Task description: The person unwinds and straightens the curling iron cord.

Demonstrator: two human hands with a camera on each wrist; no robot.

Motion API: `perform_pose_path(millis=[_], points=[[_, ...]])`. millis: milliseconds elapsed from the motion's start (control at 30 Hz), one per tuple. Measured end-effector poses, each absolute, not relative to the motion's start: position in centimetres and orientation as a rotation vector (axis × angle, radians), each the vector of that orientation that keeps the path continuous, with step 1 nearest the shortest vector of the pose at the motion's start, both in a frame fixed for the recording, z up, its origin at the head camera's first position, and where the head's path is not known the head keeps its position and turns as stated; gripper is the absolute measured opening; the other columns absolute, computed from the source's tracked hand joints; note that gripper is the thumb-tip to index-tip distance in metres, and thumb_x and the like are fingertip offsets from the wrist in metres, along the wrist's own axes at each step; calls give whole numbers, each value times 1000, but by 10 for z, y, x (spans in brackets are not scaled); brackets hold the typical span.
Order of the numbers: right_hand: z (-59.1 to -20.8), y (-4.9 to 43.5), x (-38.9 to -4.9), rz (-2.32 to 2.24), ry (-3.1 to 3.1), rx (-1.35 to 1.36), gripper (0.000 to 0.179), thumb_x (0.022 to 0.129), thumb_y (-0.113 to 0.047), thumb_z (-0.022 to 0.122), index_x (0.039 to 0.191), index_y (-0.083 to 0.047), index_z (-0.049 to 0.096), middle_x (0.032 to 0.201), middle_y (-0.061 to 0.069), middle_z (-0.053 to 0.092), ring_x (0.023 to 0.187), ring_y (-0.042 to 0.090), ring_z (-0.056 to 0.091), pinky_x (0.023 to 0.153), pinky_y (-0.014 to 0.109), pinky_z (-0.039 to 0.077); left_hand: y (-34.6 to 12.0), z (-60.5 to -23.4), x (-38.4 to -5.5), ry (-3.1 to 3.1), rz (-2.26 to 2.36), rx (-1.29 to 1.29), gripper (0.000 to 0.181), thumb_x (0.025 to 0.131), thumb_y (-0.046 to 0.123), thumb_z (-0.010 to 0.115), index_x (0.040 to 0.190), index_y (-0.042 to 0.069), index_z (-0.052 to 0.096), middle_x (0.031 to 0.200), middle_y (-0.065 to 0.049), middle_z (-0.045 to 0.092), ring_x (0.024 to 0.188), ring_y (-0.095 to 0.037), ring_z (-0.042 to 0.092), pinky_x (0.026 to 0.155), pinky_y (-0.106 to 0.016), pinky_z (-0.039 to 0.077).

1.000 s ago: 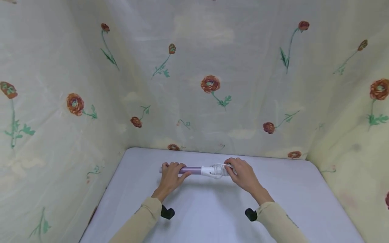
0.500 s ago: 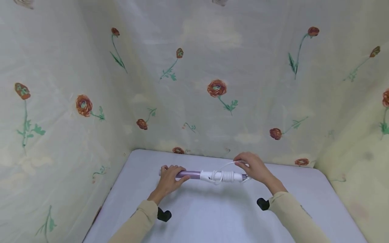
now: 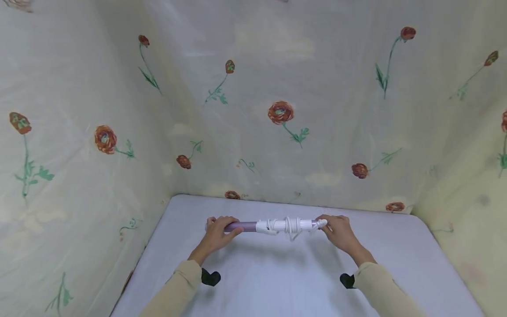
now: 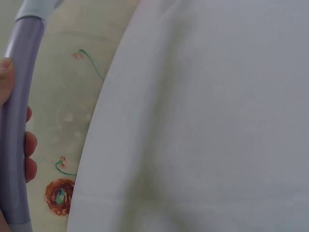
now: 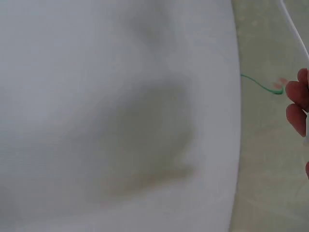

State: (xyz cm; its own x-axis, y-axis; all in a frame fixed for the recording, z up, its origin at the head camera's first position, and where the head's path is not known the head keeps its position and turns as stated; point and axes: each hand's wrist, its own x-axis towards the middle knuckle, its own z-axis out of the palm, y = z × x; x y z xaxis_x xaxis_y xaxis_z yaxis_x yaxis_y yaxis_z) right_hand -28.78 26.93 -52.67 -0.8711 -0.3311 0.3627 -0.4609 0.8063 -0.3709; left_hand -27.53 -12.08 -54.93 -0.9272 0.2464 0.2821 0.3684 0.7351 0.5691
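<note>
The person's left hand point(image 3: 217, 232) curls round the purple part of a smooth purple-and-white wand point(image 3: 247, 226); the right hand point(image 3: 339, 231) pinches a thin white cord point(image 3: 293, 225) at the wand's right end, though whether it also grips the wand cannot be told. The cord coils round the white section between. The wand is level above a white, round-cornered table point(image 3: 273, 277), near the far edge, tabletop stretching toward the person, with cream flower-printed sheeting point(image 3: 253, 141) beyond the edges
</note>
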Motion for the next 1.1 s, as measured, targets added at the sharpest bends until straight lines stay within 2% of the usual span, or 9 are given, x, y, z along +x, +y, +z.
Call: perform_pose_path(millis=[167, 300, 467, 600, 700, 800, 867, 967, 1100], points=[[-552, 253, -272, 558, -2763, 609, 4, 89, -12, 63, 89, -14, 66, 71, -7, 67, 71, 13, 60, 93, 58, 28, -113, -544, -279, -2696, -940, -456, 43, 86, 54, 60, 110, 19, 65, 104, 0, 70, 89, -17, 56, 86, -43, 21], [-569, 238, -259, 541, -2843, 554, 6, 90, -17, 62, 92, -17, 67, 79, -8, 69, 76, 12, 60, 97, 59, 26, -107, -543, -283, -2679, -903, -424, 43, 86, 53, 61, 111, 18, 66, 105, -3, 70, 90, -20, 57, 89, -45, 22], [-580, 224, -243, 711, -2888, 461, 10, 90, -15, 62, 98, -14, 69, 94, 0, 73, 91, 21, 65, 102, 60, 25, -103, -540, -283, -2689, -866, -414, 43, 85, 52, 62, 111, 18, 66, 102, -4, 70, 88, -20, 56, 89, -47, 21], [-576, 212, -229, 1239, -2820, 296, 21, 97, -15, 51, 113, -9, 63, 108, 6, 70, 108, 25, 63, 104, 49, 36, -101, -538, -281, -2695, -833, -409, 43, 84, 52, 63, 110, 17, 66, 98, -3, 69, 87, -19, 54, 89, -47, 22], [-560, 200, -223, 1788, -2600, 131, 35, 102, -29, 39, 125, -6, 54, 115, 11, 67, 111, 21, 62, 96, 32, 47, -99, -536, -282, -2692, -819, -408, 43, 84, 51, 64, 110, 17, 65, 97, -3, 69, 87, -19, 54, 90, -48, 22], [-542, 190, -219, 2141, -2375, 35, 43, 102, -39, 36, 128, -6, 47, 112, 13, 67, 100, 14, 66, 89, 24, 49, -98, -534, -282, -2689, -812, -412, 43, 84, 50, 65, 110, 17, 65, 98, -4, 69, 88, -20, 54, 91, -49, 22], [-533, 185, -217, 2218, -2299, 4, 41, 101, -37, 39, 126, -5, 47, 103, 11, 65, 86, 11, 66, 79, 22, 51, -97, -532, -283, -2682, -789, -421, 42, 84, 50, 65, 110, 17, 65, 98, -3, 69, 88, -19, 55, 91, -49, 23], [-522, 179, -216, 2118, -2270, 28, 31, 102, -26, 42, 117, -1, 52, 85, 6, 57, 67, 7, 54, 62, 21, 46, -95, -530, -284, -2673, -750, -434, 43, 84, 52, 63, 109, 17, 65, 97, -2, 69, 88, -19, 55, 92, -51, 24], [-512, 179, -216, 1721, -2366, 114, 20, 99, -18, 49, 105, -3, 61, 74, 5, 53, 59, 5, 44, 53, 21, 38, -92, -527, -286, -2675, -709, -443, 45, 84, 54, 62, 109, 16, 65, 94, -2, 68, 88, -19, 55, 93, -53, 25]])
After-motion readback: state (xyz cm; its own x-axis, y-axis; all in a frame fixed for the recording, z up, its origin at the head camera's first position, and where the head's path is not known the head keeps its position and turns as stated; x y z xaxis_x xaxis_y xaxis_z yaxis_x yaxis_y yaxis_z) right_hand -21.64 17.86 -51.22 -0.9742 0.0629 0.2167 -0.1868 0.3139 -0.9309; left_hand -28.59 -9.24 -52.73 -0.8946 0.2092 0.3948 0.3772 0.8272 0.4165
